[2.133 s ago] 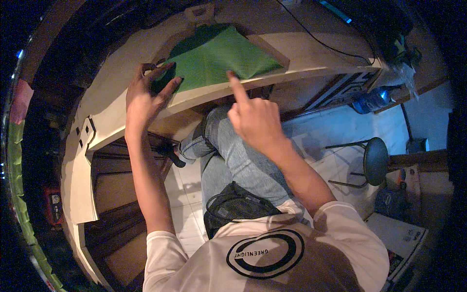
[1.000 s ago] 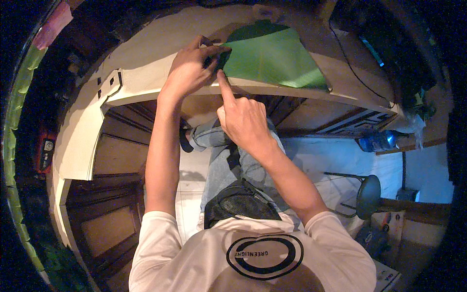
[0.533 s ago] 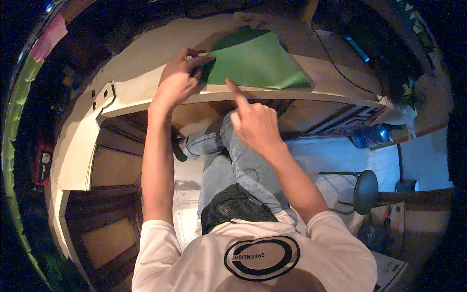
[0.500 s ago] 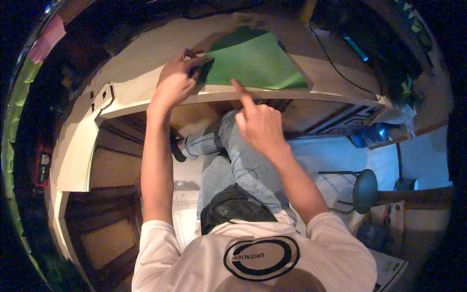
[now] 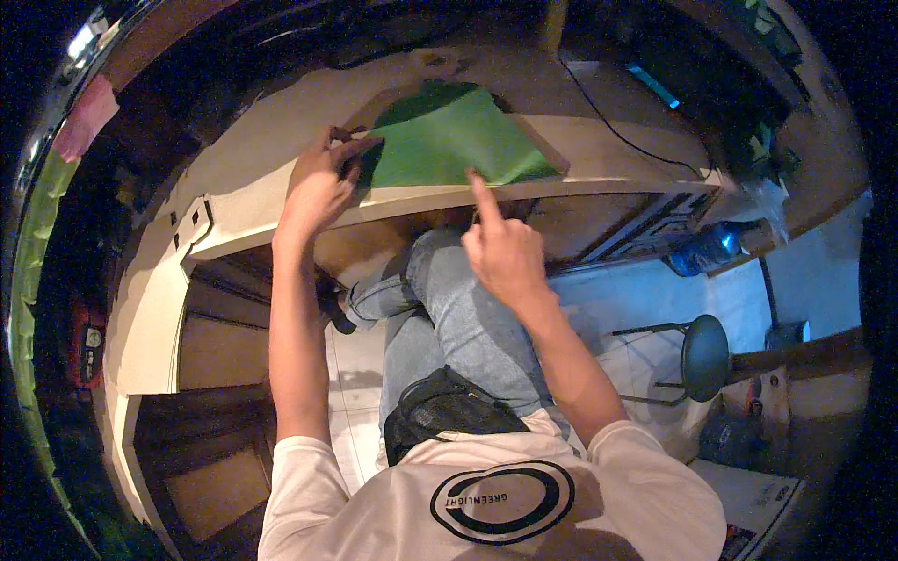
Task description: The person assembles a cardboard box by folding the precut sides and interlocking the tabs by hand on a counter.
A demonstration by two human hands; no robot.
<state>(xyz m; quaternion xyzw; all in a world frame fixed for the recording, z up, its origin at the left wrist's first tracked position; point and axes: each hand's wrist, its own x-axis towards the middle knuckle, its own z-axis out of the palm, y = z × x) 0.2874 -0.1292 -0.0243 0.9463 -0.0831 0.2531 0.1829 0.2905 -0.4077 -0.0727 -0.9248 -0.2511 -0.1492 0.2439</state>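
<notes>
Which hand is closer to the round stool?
Right. The right hand is left of the round stool; the left hand is farther left, at the left edge of the green sheet.

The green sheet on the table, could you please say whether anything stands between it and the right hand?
Nothing visible does: the right hand has its index finger at the sheet's near edge.

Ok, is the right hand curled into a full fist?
No, the right hand has its index finger stretched out at the near edge of the green sheet.
</notes>
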